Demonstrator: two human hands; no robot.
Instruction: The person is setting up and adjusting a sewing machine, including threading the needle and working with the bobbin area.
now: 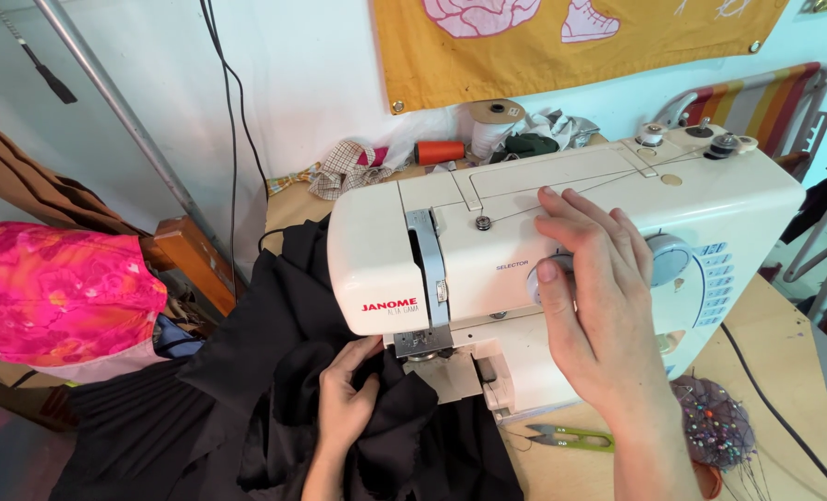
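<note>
— Under my right hand (599, 306), thumb and fingers pinch the round selector dial (548, 278) on the white sewing machine (571, 204). My left hand (344, 399) clenches the black fabric (274, 371) just beside the presser foot (423, 351).

— What worries you?

— Those left fingertips sit close to the foot; a slip could catch them, I judge. Bunched cloth may drag too.

— Room to move?

— Green snips (571, 436) and a pincushion (715, 422) lie beside my right wrist, near the table edge (803, 371). Leftward, only fabric.
</note>
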